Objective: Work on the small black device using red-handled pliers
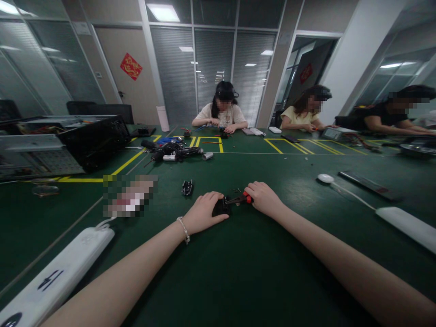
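My left hand (203,212) is closed around a small black part (221,208), pressing it against the green table with thumb and fingers on either side. In my right hand (264,198) are pliers (238,199) with red handles, gripped from the right. Their dark jaws point left and meet the black part's upper edge; whether they pinch anything there is too small to tell. A few tiny dark pieces (236,190) lie just beyond the pliers. Left of my hands sits another small black part with metallic bits (187,187).
A heap of black tools and cables (170,149) lies farther back. At the left stand an opened computer case (68,145) and a long white device (57,277). To the right are a white power bank-like block (408,225) and a dark flat bar (368,184). Several people sit across the table.
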Demonstrator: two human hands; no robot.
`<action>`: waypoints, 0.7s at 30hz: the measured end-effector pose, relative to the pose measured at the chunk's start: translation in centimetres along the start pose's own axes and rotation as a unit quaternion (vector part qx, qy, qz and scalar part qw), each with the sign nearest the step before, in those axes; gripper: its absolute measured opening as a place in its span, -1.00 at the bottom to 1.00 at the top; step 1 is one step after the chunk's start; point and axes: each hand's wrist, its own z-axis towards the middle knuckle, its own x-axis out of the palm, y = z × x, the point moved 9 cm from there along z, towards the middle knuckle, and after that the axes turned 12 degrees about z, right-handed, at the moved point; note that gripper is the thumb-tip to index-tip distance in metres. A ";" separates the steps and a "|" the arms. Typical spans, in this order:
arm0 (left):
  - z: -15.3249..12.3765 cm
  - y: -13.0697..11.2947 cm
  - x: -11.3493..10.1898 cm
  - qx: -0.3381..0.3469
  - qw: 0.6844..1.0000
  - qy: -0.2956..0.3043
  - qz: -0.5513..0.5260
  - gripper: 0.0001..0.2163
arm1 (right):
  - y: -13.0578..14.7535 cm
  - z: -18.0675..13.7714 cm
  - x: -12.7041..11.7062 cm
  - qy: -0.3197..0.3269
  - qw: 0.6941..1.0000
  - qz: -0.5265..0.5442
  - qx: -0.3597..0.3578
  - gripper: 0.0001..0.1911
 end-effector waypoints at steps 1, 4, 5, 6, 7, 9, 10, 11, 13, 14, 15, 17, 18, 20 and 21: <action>0.0 0.0 0.0 0.000 1.000 0.000 0.000 -0.52 | 0.0 0.0 0.0 -0.001 1.000 0.000 0.000 -0.78; 0.0 0.0 0.0 -0.001 1.000 0.002 -0.004 -0.52 | 0.0 0.0 -0.1 -0.003 1.000 0.001 0.002 -0.77; 0.0 0.1 0.0 -0.002 1.000 0.003 -0.004 -0.52 | 0.1 0.0 -0.1 -0.002 1.000 0.002 0.002 -0.77; 0.0 0.1 0.0 -0.002 1.000 0.003 -0.004 -0.52 | 0.1 0.0 -0.2 -0.002 1.000 0.003 0.002 -0.77; 0.0 0.1 0.0 -0.002 1.000 0.003 -0.003 -0.52 | 0.1 0.0 -0.2 -0.002 1.000 0.003 0.001 -0.77; 0.0 0.0 0.0 0.000 1.000 0.002 -0.002 -0.52 | 0.2 0.0 -0.2 -0.004 1.000 0.003 -0.001 -0.77; 0.0 0.0 0.0 0.001 1.000 0.002 -0.002 -0.52 | 0.2 0.0 -0.2 -0.004 1.000 0.003 -0.001 -0.77; 0.0 0.0 0.1 0.001 1.000 0.002 -0.003 -0.52 | 0.2 0.0 -0.2 -0.004 1.000 0.003 -0.001 -0.77; 0.0 0.0 0.1 -0.001 1.000 0.005 -0.005 -0.52 | 0.2 0.0 -0.2 -0.003 1.000 0.005 -0.002 -0.77; 0.0 0.1 0.2 -0.002 1.000 0.007 -0.005 -0.52 | 0.2 0.0 -0.2 -0.003 1.000 0.005 -0.002 -0.77; 0.0 0.1 0.2 -0.003 1.000 0.008 -0.005 -0.52 | 0.2 0.0 -0.2 -0.002 1.000 0.006 -0.003 -0.77; 0.0 0.1 0.2 -0.003 1.000 0.008 -0.004 -0.52 | 0.2 0.0 -0.2 -0.003 1.000 0.008 -0.004 -0.76; 0.0 0.1 0.2 -0.003 1.000 0.007 -0.004 -0.52 | 0.2 0.0 -0.3 -0.003 1.000 0.009 -0.004 -0.76; 0.0 0.1 0.1 -0.003 1.000 0.007 -0.004 -0.51 | 0.2 0.0 -0.3 -0.003 1.000 0.012 -0.002 -0.75; 0.1 0.1 0.2 -0.003 1.000 0.007 -0.005 -0.51 | 0.2 0.0 -0.4 -0.003 1.000 0.012 -0.001 -0.76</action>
